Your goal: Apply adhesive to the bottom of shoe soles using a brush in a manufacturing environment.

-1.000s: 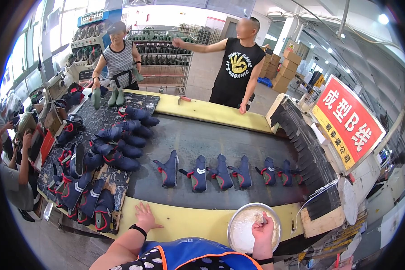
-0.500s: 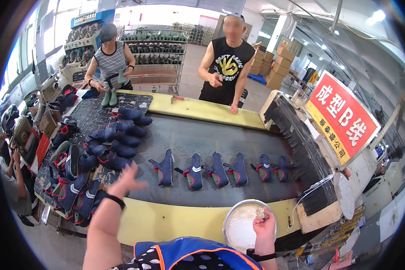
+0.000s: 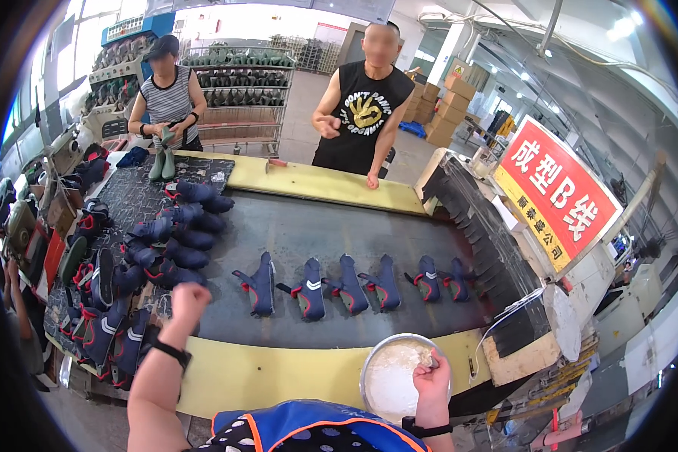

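Observation:
My left hand (image 3: 190, 303) is over the near left of the dark work surface, its fingers curled closed, just below a heap of navy ankle-high shoes (image 3: 175, 273) with red trim. Whether it grips anything is hidden. At the near right, my right hand (image 3: 432, 379) is closed around a small pale thing I cannot make out, over the rim of a round metal bowl (image 3: 368, 392) with white paste inside. Several navy shoes, one of them a shoe with white chevrons (image 3: 311, 290), lie spaced in a row on the dark belt (image 3: 301, 226).
Yellow boards (image 3: 279, 369) edge the belt. A dark fringed opening (image 3: 482, 218) and a red sign (image 3: 561, 192) stand at the right. Across the table, one person (image 3: 166, 105) handles green boots (image 3: 163, 162); another person (image 3: 365, 105) leans on the far board.
My left hand was spread open and blurred; now it is closed and slightly further left. My right hand stays at the bowl. The whole view has shifted a little.

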Demonstrator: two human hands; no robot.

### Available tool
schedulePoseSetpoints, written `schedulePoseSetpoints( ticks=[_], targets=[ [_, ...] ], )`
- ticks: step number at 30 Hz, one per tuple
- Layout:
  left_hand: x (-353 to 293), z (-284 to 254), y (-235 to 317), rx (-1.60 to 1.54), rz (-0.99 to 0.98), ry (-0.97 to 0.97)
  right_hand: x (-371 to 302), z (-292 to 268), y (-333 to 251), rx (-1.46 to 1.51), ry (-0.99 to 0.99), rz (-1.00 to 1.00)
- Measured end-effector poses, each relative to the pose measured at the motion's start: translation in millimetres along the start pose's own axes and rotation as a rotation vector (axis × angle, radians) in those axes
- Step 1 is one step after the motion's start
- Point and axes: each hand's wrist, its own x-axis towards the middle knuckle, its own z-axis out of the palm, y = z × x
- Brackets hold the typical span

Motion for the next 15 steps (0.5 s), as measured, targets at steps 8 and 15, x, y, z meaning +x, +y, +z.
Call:
schedulePoseSetpoints(
  ticks=[8,15],
  targets=[
    [-135,85,-23,-0.252,-0.696,-0.631,-12,5,0,0.027,-0.011,-0.02],
    [-179,102,-78,-0.667,-1.215,-0.692,-15,1,-1,-0.002,-0.006,-0.026]
  ],
)
